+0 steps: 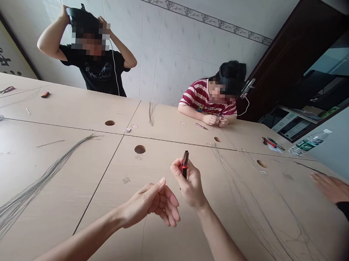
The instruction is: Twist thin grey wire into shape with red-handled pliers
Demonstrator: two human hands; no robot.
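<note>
A person's right hand grips pliers upright above the bench, probably to keep the tips clear of fingers. The left hand is loosely open; whether it touches the thin wire below cannot be told. Wires lie bundled leftward, perhaps against tangling.

Two bare hands, one held pair of pliers
Four round holes, one bottle, two people across the bench, one co-worker's hand.
</note>
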